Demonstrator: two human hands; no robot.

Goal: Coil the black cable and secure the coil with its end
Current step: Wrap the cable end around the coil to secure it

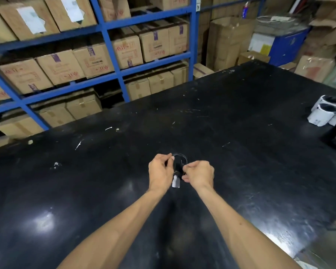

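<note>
Both hands, left hand (160, 171) and right hand (199, 174), are pinching closed on the small coiled black cable (179, 164) between them; coiling looks done, while wrapping the end seems unfinished.

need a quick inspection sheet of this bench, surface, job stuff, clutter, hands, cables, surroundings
surface: black table, scuffed, with pale specks and glare patches.
job's things: black cable in a small coil held above the table between both hands; a pale plug or tag hangs below it.
clutter: white wrapped bundles at the right edge; a dark object beside them, too cropped to identify.
hands: left hand and right hand both pinch the coil, one on each side.
cables: none besides the held one; how its end runs cannot be told.
surroundings: blue shelving packed with cardboard boxes; more cartons and a blue cabinet at the back right.
</note>
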